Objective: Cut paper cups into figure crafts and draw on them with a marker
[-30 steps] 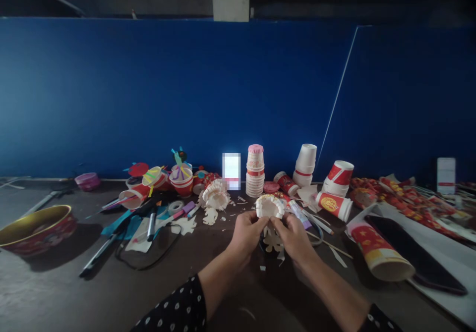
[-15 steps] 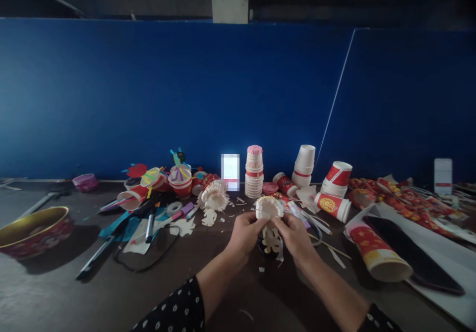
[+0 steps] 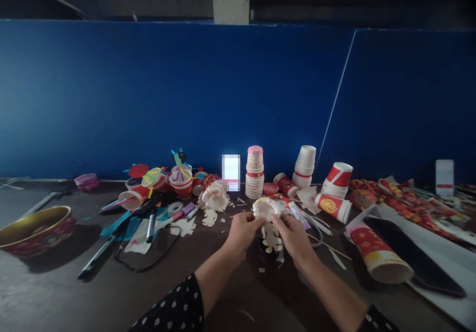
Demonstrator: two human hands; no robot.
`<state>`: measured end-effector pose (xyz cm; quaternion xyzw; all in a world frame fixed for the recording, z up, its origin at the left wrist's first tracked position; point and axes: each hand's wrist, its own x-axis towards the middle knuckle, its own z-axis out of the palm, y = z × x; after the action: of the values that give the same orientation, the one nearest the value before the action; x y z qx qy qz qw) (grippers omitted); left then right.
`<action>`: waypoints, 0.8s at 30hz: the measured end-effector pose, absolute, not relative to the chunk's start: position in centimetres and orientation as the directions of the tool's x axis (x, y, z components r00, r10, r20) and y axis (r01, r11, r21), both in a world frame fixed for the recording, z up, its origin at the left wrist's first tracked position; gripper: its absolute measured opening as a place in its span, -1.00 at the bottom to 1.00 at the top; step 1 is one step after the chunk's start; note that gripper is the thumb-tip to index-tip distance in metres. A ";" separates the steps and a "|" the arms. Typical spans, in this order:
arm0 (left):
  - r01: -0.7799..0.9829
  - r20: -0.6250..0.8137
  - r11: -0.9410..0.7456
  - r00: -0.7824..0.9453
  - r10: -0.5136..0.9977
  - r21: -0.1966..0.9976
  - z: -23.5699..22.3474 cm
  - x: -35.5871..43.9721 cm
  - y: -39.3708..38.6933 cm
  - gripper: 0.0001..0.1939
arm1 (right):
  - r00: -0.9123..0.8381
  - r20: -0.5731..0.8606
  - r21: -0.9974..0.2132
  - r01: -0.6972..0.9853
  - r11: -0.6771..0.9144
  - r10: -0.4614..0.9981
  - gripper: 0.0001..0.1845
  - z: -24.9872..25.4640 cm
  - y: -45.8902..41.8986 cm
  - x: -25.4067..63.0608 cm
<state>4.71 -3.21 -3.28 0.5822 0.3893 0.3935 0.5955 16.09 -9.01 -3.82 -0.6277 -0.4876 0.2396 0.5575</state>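
L hand (image 3: 243,233) & R hand (image 3: 293,238) pinch, fingers (image 3: 257,219) closed on rim, a fringed white paper cup (image 3: 265,208) w/ cut-paper figure (image 3: 271,238) hanging below it, held just above mid tabletop (image 3: 208,292).

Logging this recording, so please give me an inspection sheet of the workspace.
Surface: dark tabletop, crowded with craft items.
Job's things: white paper cup with fringed rim; paper cut-out figure just below it.
Clutter: red-and-white paper cups, marker, tape roll, paper scraps.
Hands: left hand and right hand both hold the cup's rim in their fingers.
Cables: thin black cable, looped left of the hands.
Surroundings: blue wall, concrete pillar.
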 end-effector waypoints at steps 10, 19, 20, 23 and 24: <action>-0.014 0.015 -0.011 0.363 0.932 1.000 -3.6 4.8 -3.4 -0.76 | 0.374 0.278 -0.899 0.425 0.103 0.885 -0.68 -3.4 -9.2 16.0; 0.026 0.014 -0.028 0.433 0.901 0.999 -3.4 4.8 -3.4 -0.82 | 0.387 0.303 -0.868 0.490 0.084 0.871 -0.73 -3.3 -9.2 15.9; 0.039 0.014 -0.034 0.433 0.901 0.999 -3.5 4.8 -3.4 -0.82 | 0.385 0.299 -0.870 0.486 0.084 0.873 -0.74 -3.4 -9.1 15.9; 0.060 0.029 -0.061 0.427 0.904 0.996 -3.8 4.9 -3.3 -0.83 | 0.377 0.264 -0.901 0.425 0.087 0.888 -0.76 -4.0 -8.9 15.8; 0.063 0.043 -0.076 0.421 0.906 0.995 -3.9 4.9 -3.4 -0.84 | 0.378 0.248 -0.917 0.388 0.090 0.892 -0.76 -4.1 -8.8 15.7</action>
<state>4.89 -3.37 -3.86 0.6299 0.3846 0.3761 0.5602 15.72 -8.79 -4.14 -0.6324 -0.5061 0.2345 0.5376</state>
